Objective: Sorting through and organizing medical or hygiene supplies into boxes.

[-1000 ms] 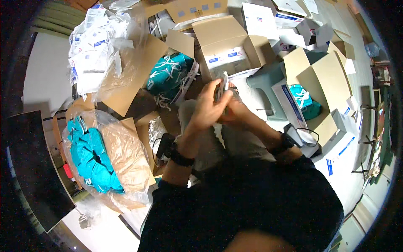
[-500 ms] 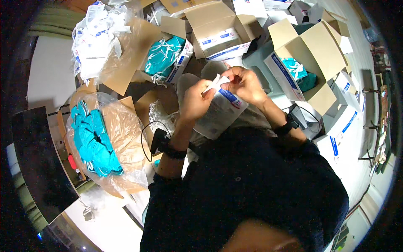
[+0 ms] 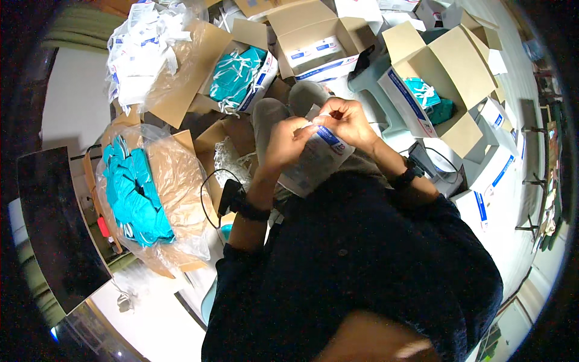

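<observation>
Over my lap hangs a flat translucent plastic bag with a blue and white printed band near its upper end. My left hand pinches that upper end from the left. From the right, my right hand grips the same edge, its thumb and fingers curled close to the left fingertips. A small white flap shows between the two hands. The fingers hide most of the bag's top edge, so I cannot tell whether it is sealed.
Teal folded cloth bundles with white ties fill a carton ahead. A lined carton at left holds teal garments. White printed bags heap at the far left. Open cartons stand ahead, another on the right near a grey-green stool.
Both hands have drawn closer together at the bag's upper edge. The white flap that stood up between them shows less now. The view has shifted slightly.
</observation>
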`<action>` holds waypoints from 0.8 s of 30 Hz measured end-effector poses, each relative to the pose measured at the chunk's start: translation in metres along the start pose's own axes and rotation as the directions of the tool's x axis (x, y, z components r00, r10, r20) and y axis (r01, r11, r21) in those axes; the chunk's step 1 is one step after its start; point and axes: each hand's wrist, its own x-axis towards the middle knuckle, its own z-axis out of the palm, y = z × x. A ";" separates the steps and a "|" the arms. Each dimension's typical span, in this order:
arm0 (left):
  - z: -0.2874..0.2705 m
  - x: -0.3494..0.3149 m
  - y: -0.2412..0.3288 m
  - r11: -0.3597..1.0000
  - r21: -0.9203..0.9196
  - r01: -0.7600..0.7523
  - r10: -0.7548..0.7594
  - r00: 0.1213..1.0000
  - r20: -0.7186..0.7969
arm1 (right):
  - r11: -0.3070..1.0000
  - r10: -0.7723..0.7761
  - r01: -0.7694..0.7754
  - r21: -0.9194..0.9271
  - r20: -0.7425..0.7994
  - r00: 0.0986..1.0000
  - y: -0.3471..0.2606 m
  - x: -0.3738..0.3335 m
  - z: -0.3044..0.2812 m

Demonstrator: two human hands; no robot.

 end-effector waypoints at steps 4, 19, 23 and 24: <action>0.017 -0.002 -0.011 0.926 0.357 -0.122 0.196 0.964 -0.179 | 0.996 0.087 -0.089 -0.018 -0.107 0.990 0.024 0.013 0.018; -0.018 -0.034 0.063 0.938 0.195 -0.286 0.309 0.946 -0.101 | 0.576 0.406 -0.447 0.685 0.235 0.883 0.028 0.019 -0.008; -0.011 -0.028 0.042 0.979 0.114 -0.169 0.177 0.982 -0.062 | 0.862 0.307 -0.438 0.253 0.427 0.851 0.004 0.015 -0.014; -0.006 -0.028 0.037 0.987 0.045 -0.157 0.161 0.982 -0.095 | 0.936 0.223 -0.318 0.153 0.439 0.870 0.001 0.014 -0.011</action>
